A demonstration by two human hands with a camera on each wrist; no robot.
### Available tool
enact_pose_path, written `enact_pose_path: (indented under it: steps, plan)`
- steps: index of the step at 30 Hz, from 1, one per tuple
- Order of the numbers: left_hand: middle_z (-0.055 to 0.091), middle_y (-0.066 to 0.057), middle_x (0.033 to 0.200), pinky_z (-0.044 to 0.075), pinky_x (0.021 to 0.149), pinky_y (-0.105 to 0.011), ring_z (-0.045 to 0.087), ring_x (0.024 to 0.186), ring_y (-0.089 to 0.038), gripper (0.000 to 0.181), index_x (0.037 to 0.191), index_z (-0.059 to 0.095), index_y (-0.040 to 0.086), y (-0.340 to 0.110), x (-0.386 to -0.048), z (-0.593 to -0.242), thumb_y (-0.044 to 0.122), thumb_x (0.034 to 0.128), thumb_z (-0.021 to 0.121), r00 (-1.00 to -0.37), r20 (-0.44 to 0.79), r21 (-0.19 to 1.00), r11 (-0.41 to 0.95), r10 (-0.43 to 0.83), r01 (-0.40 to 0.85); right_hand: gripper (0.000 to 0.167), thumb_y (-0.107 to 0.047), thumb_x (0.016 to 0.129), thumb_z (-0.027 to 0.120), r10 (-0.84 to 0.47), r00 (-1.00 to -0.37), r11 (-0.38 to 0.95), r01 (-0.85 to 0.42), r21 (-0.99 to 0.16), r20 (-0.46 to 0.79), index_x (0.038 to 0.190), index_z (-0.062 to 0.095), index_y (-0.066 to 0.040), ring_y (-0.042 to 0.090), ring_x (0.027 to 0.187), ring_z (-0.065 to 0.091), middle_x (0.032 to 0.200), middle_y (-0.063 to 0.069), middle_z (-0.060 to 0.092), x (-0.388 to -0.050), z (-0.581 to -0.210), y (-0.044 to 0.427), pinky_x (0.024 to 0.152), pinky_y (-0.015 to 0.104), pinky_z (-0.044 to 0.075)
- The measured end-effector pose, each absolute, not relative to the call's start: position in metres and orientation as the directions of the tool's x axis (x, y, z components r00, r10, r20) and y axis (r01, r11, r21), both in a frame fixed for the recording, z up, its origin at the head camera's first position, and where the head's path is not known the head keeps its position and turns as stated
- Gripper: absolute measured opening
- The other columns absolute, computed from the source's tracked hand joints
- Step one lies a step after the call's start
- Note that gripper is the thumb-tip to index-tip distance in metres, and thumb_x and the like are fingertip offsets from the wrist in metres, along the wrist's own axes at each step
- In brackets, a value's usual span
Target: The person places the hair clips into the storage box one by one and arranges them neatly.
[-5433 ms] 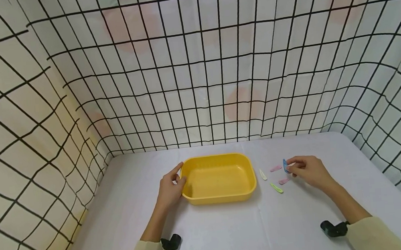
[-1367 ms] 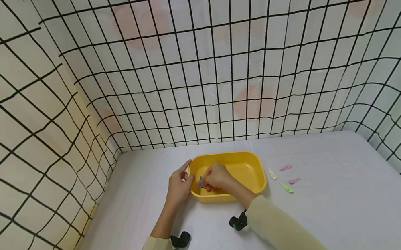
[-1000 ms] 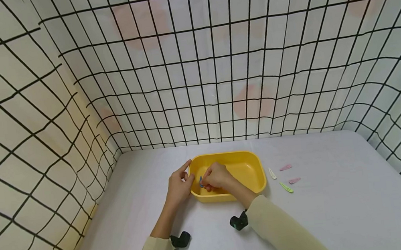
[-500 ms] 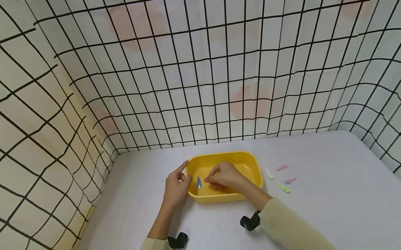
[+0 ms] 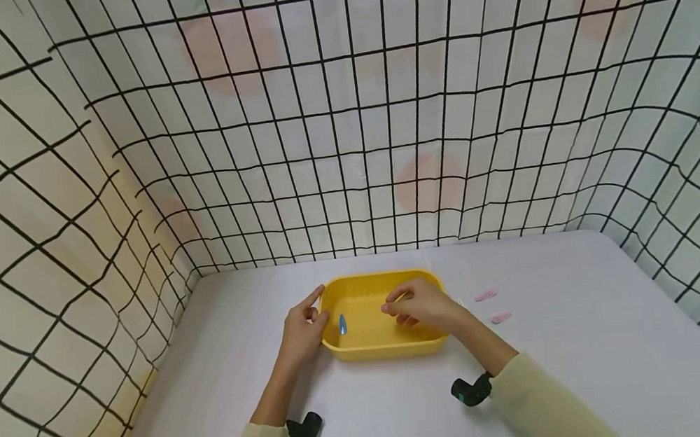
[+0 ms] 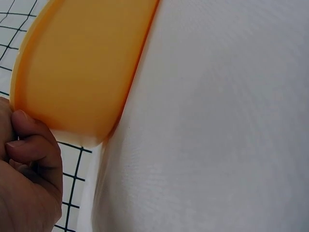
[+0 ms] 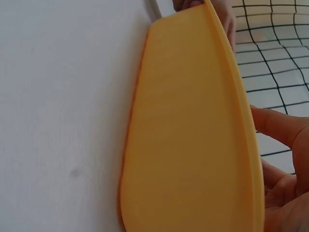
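— If looking for the blue clip (image 5: pixel 343 325), where to search?

— Inside the tray (image 5: pixel 388 350), flat on its floor, just right of the left hand (image 5: pixel 302 331) and well left of the right hand (image 5: pixel 417 305). Apparently touched by neither.

— Doing what with the hands?

— Gripping the tray's left rim with the left: thumb over the edge, index finger stretched toward the far corner, other fingers curled outside against the wall. With the right, holding nothing visible: poised over the tray, right of its middle, thumb and fingers loosely bent.

— How to expect the clip to handle?

— Probably light, thin and stiff, with a smooth, slightly slippery coat; unlikely to break. Best pinched by both long edges, across the middle, between thumb and index fingertips.

— And the tray?

— Likely light, rigid plastic; easy to steady by the rim, perhaps prone to slide if pushed.

— Pointing which way?

— For the clip, a long axis from near to far, narrow end seemingly farther off. For the tray, a crosswise one, from the left hand to beneath the right.

— Anything past the right hand?

— Out to its right on the table (image 5: pixel 587 315), two pink clips (image 5: pixel 486 295), both roughly crosswise. Closer in, a pale clip (image 5: pixel 460 302), mostly hidden.
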State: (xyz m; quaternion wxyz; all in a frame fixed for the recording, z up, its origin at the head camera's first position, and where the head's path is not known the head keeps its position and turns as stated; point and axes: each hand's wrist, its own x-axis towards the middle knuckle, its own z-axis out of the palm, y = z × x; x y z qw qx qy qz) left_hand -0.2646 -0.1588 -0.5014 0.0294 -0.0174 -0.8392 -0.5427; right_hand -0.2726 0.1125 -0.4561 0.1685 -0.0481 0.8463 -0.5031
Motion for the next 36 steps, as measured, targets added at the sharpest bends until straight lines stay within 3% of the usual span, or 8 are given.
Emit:
enact_pose_path:
  steps: [7,12,18,29,36]
  plan:
    - [0.043,0.001,0.066,0.040,0.045,-0.018,0.040,0.047,-0.013,0.056,0.149,0.056,0.018,-0.157,-0.262,-0.501,0.011,0.0939,0.064,-0.998,0.067,0.906,0.418,-0.005,0.058,0.039,-0.034,0.093,0.075,-0.266,-0.942,0.441,0.070,-0.895,-0.205,0.120,0.073,-0.006,0.028,0.090,0.073,0.113,0.016,0.075,-0.271,-0.451,0.144,0.077,0.033,0.062]
    - [0.043,0.001,0.066,0.040,0.045,-0.019,0.040,0.047,-0.013,0.057,0.149,0.057,0.019,-0.155,-0.261,-0.502,0.010,0.0931,0.063,-0.998,0.055,0.901,0.432,-0.035,0.034,0.043,-0.037,0.094,0.074,-0.259,-0.947,0.426,0.062,-0.903,-0.188,0.124,0.071,-0.007,0.023,0.089,0.070,0.113,0.013,0.074,-0.267,-0.444,0.162,0.077,0.031,0.061]
    - [0.042,0.001,0.065,0.038,0.045,-0.019,0.039,0.047,-0.013,0.057,0.148,0.059,0.020,-0.153,-0.261,-0.502,0.010,0.0920,0.063,-0.996,0.059,0.899,0.437,-0.063,0.025,0.051,-0.034,0.096,0.071,-0.271,-0.951,0.361,0.045,-0.931,-0.151,0.134,0.064,-0.001,0.026,0.094,0.067,0.120,0.021,0.069,-0.263,-0.440,0.189,0.078,0.030,0.059]
    - [0.042,0.001,0.063,0.038,0.044,-0.019,0.039,0.045,-0.014,0.057,0.147,0.059,0.021,-0.152,-0.262,-0.502,0.010,0.0919,0.063,-0.996,0.065,0.899,0.437,-0.061,0.032,0.054,-0.040,0.096,0.070,-0.157,-0.977,0.434,0.066,-0.899,-0.147,0.137,0.062,-0.005,0.033,0.102,0.067,0.130,0.023,0.065,-0.259,-0.450,0.243,0.081,0.028,0.059]
    - [0.042,0.001,0.063,0.039,0.044,-0.019,0.040,0.045,-0.014,0.058,0.147,0.059,0.023,-0.152,-0.260,-0.501,0.010,0.0913,0.064,-0.996,0.052,0.902,0.432,-0.073,0.016,0.058,-0.040,0.097,0.068,-0.130,-0.983,0.457,0.054,-0.888,-0.127,0.140,0.059,-0.001,0.022,0.098,0.066,0.128,0.024,0.065,-0.253,-0.458,0.270,0.080,0.027,0.059]
